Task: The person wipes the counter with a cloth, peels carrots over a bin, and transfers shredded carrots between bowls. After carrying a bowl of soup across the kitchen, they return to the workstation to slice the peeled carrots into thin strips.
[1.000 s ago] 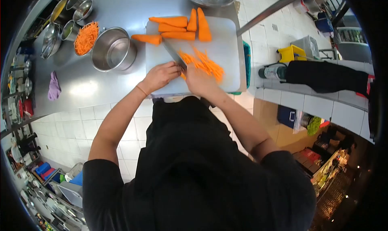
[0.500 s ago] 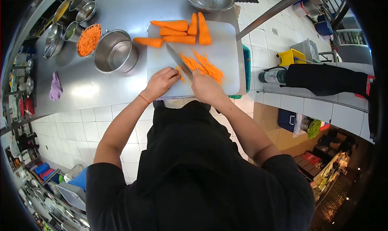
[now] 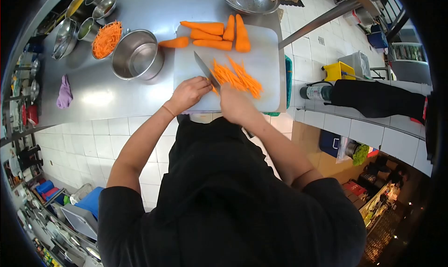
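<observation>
On the white cutting board (image 3: 185,67) my right hand (image 3: 237,102) is closed round the handle of a knife (image 3: 202,65), its blade pointing away and to the left. My left hand (image 3: 190,94) has its fingers bent and pressed down on a small carrot piece (image 3: 214,89), mostly hidden under the fingertips, against the blade's left side. Just right of the blade lies a loose pile of carrot strips (image 3: 240,76). Several peeled carrots (image 3: 213,44) rest along the board's far side, one of them reaching over its left edge.
Left of the board stand a steel pot (image 3: 122,57) and a bowl of shredded carrot (image 3: 108,39). More steel containers (image 3: 88,30) are behind. A purple cloth (image 3: 65,91) lies on the steel table (image 3: 93,117). A large steel bowl (image 3: 252,1) sits at the far edge.
The whole view has shifted slightly. The knife has moved a little against my left fingertips, and less of the carrot piece shows beneath them. The strips lie slightly more spread.
</observation>
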